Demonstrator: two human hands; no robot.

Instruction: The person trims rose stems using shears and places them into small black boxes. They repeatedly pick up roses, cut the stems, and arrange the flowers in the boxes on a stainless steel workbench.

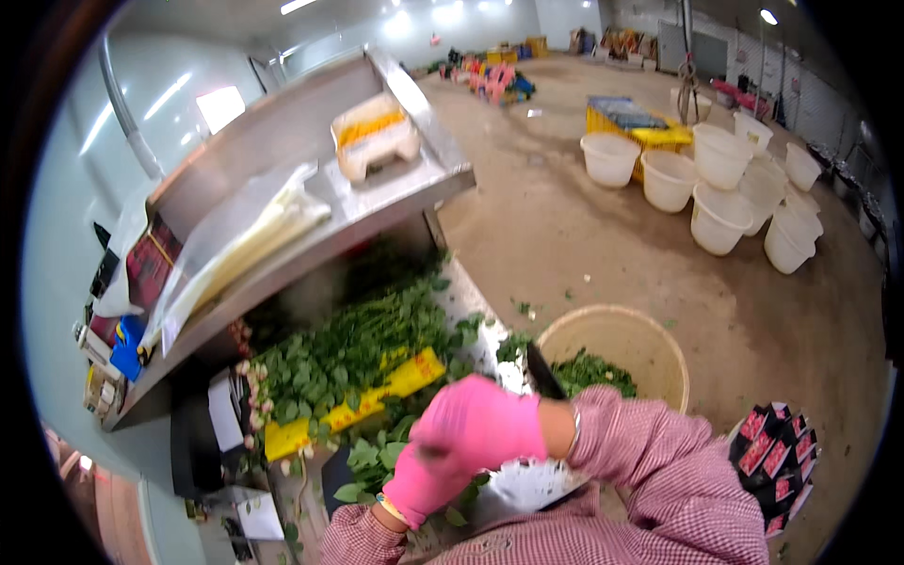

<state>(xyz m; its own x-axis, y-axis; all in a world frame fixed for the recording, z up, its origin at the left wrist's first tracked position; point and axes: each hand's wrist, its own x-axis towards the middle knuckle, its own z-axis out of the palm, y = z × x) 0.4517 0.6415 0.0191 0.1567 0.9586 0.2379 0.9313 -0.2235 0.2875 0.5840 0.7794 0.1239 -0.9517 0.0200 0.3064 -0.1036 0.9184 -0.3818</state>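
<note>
My left hand [421, 482], in a pink glove, is closed around leafy stems [373, 463] low in the middle; leaves stick out on both sides of it. Over and against it lies my right hand [485, 426], also pink-gloved, its fingers curled in; what they hold, if anything, is hidden. Just beyond the hands, a yellow printed strip [353, 407] lies across a pile of leafy cut stems [348, 344]. Pale pink flower heads [254, 400] show at the pile's left end.
A metal shelf [377, 207] above the pile carries clear wrapping sleeves [250, 240] and a white tray [375, 141]. At right stands a large tub [673, 353] with leaf scraps. White buckets [720, 221] and yellow crates [664, 137] stand farther off. Black-and-pink wrapped bundles [777, 461] are at lower right.
</note>
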